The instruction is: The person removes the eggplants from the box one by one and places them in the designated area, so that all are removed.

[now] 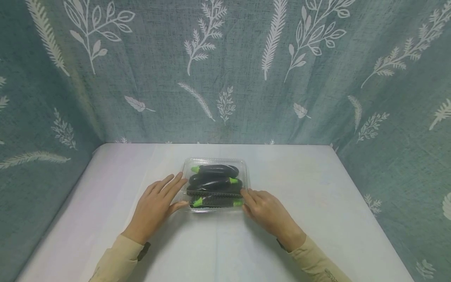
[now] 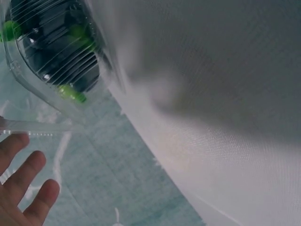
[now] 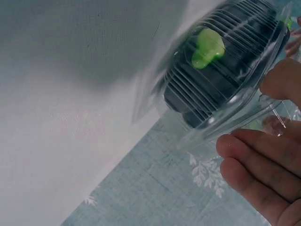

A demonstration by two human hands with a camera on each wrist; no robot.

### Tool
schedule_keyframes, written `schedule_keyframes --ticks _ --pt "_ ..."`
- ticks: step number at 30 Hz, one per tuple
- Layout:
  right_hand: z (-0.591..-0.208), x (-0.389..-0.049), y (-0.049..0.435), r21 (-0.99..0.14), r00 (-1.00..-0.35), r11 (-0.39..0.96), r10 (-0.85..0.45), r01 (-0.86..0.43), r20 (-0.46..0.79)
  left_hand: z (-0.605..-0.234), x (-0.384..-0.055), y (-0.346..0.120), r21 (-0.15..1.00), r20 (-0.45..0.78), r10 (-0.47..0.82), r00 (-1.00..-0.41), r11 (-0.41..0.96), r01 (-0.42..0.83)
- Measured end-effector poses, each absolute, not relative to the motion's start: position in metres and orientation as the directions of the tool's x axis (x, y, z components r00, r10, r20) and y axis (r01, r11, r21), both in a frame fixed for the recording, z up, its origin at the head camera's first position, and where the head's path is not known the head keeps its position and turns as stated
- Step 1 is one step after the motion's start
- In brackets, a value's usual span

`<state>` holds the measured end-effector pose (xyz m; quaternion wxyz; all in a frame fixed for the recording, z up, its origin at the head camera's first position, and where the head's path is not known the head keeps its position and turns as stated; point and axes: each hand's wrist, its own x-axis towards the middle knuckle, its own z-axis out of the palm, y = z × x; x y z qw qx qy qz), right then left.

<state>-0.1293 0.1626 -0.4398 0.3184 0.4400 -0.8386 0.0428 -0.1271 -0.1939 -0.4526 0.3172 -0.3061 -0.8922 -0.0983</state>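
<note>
A clear plastic clamshell box [image 1: 211, 160] sits on the white table, its ribbed wall showing in both wrist views. Inside lie several dark eggplants [image 1: 216, 170] with bright green stem ends. At the box's left side is my left hand [image 1: 155, 207], fingers spread and fairly straight, fingertips and thumb right at the edge. My right hand [image 1: 269, 213] pinches the near right edge between thumb and fingers. In the right wrist view, the thumb [image 3: 282, 82] lies against the rim, and a fingertip shows through the plastic. Lid and base rims stand slightly apart there.
A white cloth covers the table [image 1: 299, 176]. Green-blue curtains [image 1: 243, 102] with white leaf prints hang behind it and along both sides. Dark bands show at the cuffs of both beige sleeves [image 1: 118, 258].
</note>
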Motion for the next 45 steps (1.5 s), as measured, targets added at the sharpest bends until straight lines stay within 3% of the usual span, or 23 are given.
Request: schedule_keyframes --ticks 7,11,19,25,34,40,45 --pt "-0.432 -0.129 0.167 0.200 -0.415 0.634 -0.679 -0.747 0.605 -0.450 -0.130 -0.195 0.026 0.665 0.464 -0.585 0.769 0.639" --pt "-0.428 -0.132 0.172 0.149 -0.434 0.642 -0.652 -0.752 0.622 -0.447 -0.133 -0.197 0.074 0.670 0.432 -0.604 0.770 0.634" --pt "-0.417 -0.150 0.187 -0.096 -0.531 0.649 -0.518 -0.755 0.670 -0.440 -0.149 -0.202 0.180 0.635 0.376 -0.675 0.777 0.603" --pt "-0.419 -0.176 0.191 -0.266 -0.584 0.609 -0.410 -0.747 0.701 -0.439 -0.169 -0.205 0.208 0.650 0.344 -0.678 0.777 0.594" --pt "-0.437 -0.202 0.189 -0.417 -0.726 0.638 -0.347 -0.647 0.594 -0.446 -0.198 -0.210 0.251 0.636 0.308 -0.707 0.785 0.567" --pt "-0.445 -0.221 0.188 -0.434 -0.743 0.641 -0.344 -0.633 0.574 -0.449 -0.211 -0.210 0.375 0.576 0.224 -0.787 0.782 0.497" --pt "-0.446 -0.233 0.186 -0.465 -0.778 0.654 -0.329 -0.596 0.535 -0.450 -0.223 -0.207 0.431 0.558 0.168 -0.813 0.778 0.457"
